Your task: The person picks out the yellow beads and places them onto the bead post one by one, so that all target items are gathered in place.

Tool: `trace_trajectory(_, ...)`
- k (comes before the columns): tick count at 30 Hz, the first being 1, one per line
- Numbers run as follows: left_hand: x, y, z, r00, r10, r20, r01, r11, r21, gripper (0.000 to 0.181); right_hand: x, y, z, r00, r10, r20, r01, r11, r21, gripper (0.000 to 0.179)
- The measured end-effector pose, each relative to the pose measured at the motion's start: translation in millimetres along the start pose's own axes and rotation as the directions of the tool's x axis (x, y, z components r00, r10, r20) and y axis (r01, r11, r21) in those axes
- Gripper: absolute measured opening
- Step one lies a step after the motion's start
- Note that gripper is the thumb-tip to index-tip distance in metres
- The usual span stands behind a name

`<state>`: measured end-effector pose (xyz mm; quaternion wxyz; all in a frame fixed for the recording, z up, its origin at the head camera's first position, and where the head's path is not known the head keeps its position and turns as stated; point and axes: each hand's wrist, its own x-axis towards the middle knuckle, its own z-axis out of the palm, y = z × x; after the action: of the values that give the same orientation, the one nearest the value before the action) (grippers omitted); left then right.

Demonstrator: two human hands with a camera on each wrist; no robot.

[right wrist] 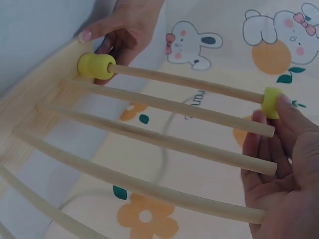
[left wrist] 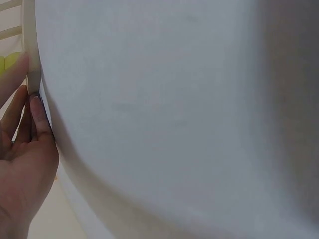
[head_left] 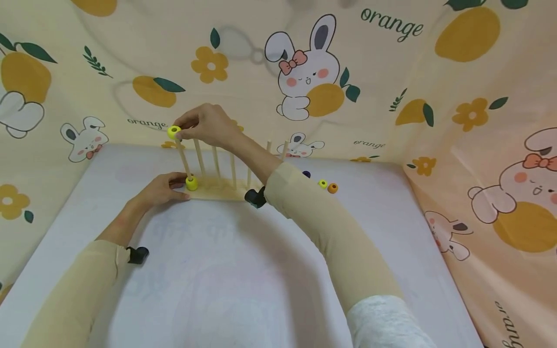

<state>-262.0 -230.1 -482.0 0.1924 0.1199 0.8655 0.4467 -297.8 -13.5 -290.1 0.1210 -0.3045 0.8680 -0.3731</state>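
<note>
A wooden peg rack (head_left: 217,194) with a row of upright dowels stands on the table. My right hand (head_left: 211,125) pinches a yellow bead (head_left: 174,132) at the top of the leftmost dowel; in the right wrist view the bead (right wrist: 271,102) sits at that dowel's tip. Two more yellow beads (right wrist: 96,66) are stacked at the foot of the same dowel. My left hand (head_left: 160,189) holds the left end of the rack's base. In the left wrist view, thumb and fingers of the left hand (left wrist: 27,164) lie about the base's end (left wrist: 31,45).
Right of the rack lie a dark blue bead (head_left: 306,174), a yellow-green bead (head_left: 322,183) and an orange bead (head_left: 332,188) on the white table (head_left: 209,290). A printed cloth (head_left: 243,96) hangs behind and along the sides. My right forearm hides part of the rack.
</note>
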Motion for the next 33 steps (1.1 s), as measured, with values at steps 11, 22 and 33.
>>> trace_trajectory(11,-4.5,9.8,-0.8,1.000,0.028,0.013,-0.028,0.999,-0.038,0.076,0.6,-1,0,0.999,0.034,0.031,-0.032,0.998,-0.058,0.030)
trace_trajectory(22,-0.5,-0.7,0.4,0.999,0.038,-0.004,-0.038,0.999,-0.038,0.078,0.1,-1,0,1.000,0.027,0.016,-0.026,0.999,-0.046,0.027)
trace_trajectory(33,-1.2,1.0,3.2,1.000,0.006,-0.030,-0.007,1.000,-0.016,0.078,-11.1,8,-15,0.996,-0.022,-0.081,0.036,0.983,0.179,0.025)
